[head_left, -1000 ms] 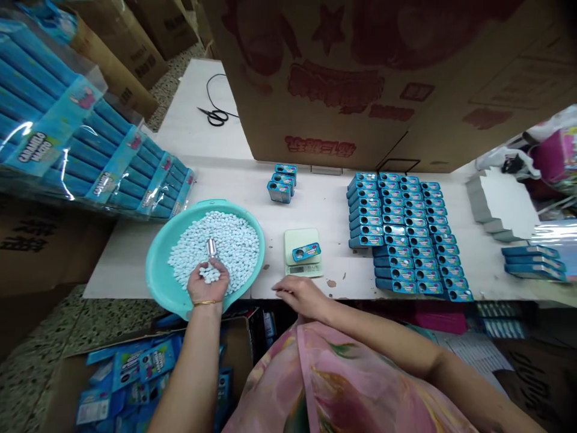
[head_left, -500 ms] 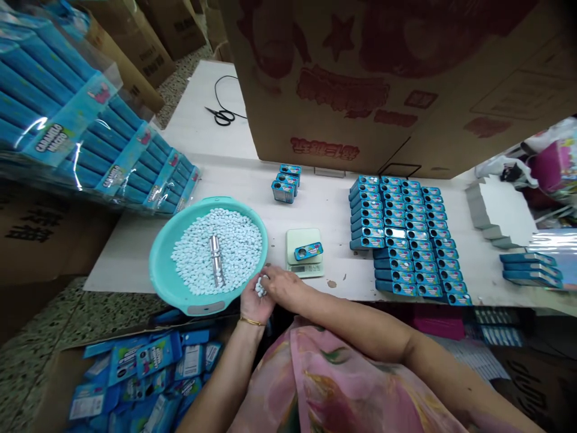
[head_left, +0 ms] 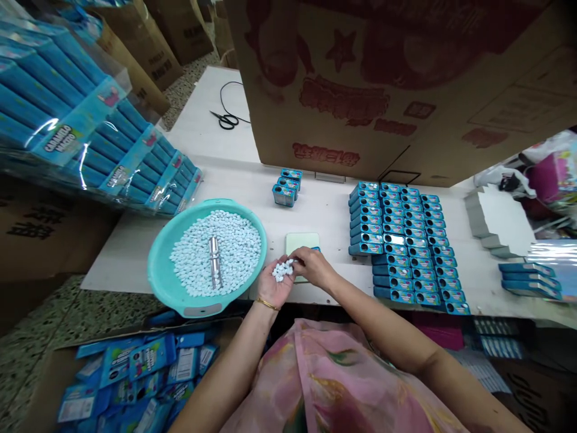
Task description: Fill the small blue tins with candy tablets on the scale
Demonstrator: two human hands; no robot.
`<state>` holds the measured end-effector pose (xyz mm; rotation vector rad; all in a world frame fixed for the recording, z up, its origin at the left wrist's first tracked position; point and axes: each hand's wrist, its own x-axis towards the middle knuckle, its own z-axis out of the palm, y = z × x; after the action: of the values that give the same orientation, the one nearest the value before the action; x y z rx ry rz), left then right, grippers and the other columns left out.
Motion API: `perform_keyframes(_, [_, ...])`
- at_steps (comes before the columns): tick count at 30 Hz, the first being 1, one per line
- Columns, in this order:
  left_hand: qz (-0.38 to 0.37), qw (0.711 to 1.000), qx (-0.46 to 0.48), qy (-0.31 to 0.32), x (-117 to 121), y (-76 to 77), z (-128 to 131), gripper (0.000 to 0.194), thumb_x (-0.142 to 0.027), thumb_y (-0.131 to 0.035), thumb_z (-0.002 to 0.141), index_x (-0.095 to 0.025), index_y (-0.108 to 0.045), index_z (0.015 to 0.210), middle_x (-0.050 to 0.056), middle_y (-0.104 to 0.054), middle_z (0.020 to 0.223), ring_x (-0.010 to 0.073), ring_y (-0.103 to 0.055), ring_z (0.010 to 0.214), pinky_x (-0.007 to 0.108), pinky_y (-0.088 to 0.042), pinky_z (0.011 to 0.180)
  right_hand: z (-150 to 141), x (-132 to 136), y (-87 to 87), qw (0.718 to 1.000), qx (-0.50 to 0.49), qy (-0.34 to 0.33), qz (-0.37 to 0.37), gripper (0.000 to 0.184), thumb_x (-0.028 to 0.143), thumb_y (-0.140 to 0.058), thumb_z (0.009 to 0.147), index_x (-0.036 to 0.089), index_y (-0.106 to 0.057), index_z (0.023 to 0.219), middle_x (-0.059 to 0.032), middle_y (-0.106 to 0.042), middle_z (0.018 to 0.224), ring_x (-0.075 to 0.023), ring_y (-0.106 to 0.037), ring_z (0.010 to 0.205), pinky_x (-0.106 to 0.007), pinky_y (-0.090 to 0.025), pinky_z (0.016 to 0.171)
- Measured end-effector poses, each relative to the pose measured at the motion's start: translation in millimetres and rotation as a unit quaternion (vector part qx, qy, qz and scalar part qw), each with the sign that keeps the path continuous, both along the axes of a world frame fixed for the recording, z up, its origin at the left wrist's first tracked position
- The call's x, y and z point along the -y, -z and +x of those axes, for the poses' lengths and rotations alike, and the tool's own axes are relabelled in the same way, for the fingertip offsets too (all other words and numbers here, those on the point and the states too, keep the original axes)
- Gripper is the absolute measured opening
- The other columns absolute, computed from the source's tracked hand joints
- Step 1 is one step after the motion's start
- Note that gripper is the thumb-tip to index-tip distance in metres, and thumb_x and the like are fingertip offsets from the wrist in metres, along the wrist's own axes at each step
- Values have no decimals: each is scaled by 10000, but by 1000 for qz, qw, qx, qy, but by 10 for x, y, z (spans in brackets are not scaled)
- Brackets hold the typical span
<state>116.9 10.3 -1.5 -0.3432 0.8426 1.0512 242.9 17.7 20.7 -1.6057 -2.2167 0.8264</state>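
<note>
Small pale-blue candies (head_left: 282,270) lie heaped in the cupped palm of my left hand (head_left: 274,288), which is turned up at the table's front edge. My right hand (head_left: 313,267) has its fingertips pinched together at the right side of this heap, on candy. It partly covers the kitchen scale (head_left: 302,242) and the blue tin lying on it, of which only a blue edge (head_left: 316,249) shows. Left of my hands stands a turquoise basin (head_left: 157,264) full of the same candies (head_left: 243,252), with a shiny metal tube (head_left: 214,261) lying on top.
Rows of blue tins (head_left: 394,228) stand on the right, and a few more tins (head_left: 286,191) at the back. A large carton (head_left: 360,90) blocks the far side. Scissors (head_left: 228,122) lie at the back left, beyond wrapped blue boxes (head_left: 112,138). Below is a carton of blue packets (head_left: 148,361).
Both hands have moved right, away from the basin toward the scale. My left palm has opened upward, showing the candies. My right hand now hides most of the tin on the scale.
</note>
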Motion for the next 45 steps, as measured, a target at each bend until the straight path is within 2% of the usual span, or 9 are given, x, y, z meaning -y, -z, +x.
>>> perform_keyframes(5, [-13,1000,-9,-2,7,1,-110,205,-137,-397,747,-67,-587,721,165,-616,841,252,-559,910,400,-492,712,137,-42,-52,996,94,-2,-2,163,176,-435,789,173,-550,905,-36,-547,836,-121,-518,752,-206,-374,661])
perform_keyframes(10, [-23,999,-12,-23,100,65,-274,197,-137,-402,747,-71,-588,733,158,-622,848,256,-543,950,403,-492,732,176,-63,4,989,147,-31,-5,178,210,-422,811,188,-561,920,-44,-538,830,-136,-518,761,-215,-377,636])
perform_keyframes(19, [-36,999,-17,-28,171,71,-382,198,-133,-401,755,-75,-589,734,148,-631,826,241,-556,931,371,-496,732,274,-37,61,997,-24,34,70,193,163,-412,817,186,-562,936,-41,-560,875,-127,-520,827,-230,-403,735])
perform_keyframes(24, [-43,999,-8,3,349,95,-491,210,-135,-394,764,-69,-592,744,146,-635,833,232,-565,913,351,-492,734,317,210,24,988,-72,84,111,195,156,-386,825,188,-554,917,-44,-571,860,-136,-515,829,-259,-409,752])
perform_keyframes(26, [-50,998,8,32,453,116,-476,220,-135,-384,767,-71,-594,748,149,-634,846,237,-568,904,368,-486,737,196,375,-2,993,-55,32,99,195,150,-380,826,183,-548,920,-47,-571,875,-139,-502,851,-259,-407,759])
perform_keyframes(28, [-58,996,28,60,554,140,-435,225,-130,-376,769,-76,-594,763,129,-639,800,208,-596,818,348,-495,698,16,536,-41,995,-17,-75,70,190,162,-395,820,177,-531,951,-51,-561,901,-145,-487,853,-259,-409,745])
perform_keyframes(32, [-82,991,58,93,703,166,-383,218,-126,-371,776,-86,-584,756,74,-629,679,128,-597,619,253,-491,583,-254,723,-128,970,94,-224,24,261,153,-483,760,132,-468,1020,-86,-497,1009,-173,-446,881,-291,-406,736])
perform_keyframes(37, [-98,987,58,114,801,172,-418,189,-138,-400,764,-97,-561,673,56,-608,608,128,-586,583,268,-480,634,-256,740,-155,961,104,-256,3,242,116,-486,745,140,-461,984,-79,-467,1049,-165,-433,917,-257,-405,727])
perform_keyframes(45, [-103,987,60,106,658,172,-273,172,-126,-394,763,-100,-548,693,47,-607,619,136,-590,596,284,-487,624,-178,630,1,977,64,-206,-2,214,128,-440,801,137,-483,1011,-59,-524,917,-151,-471,879,-232,-417,710])
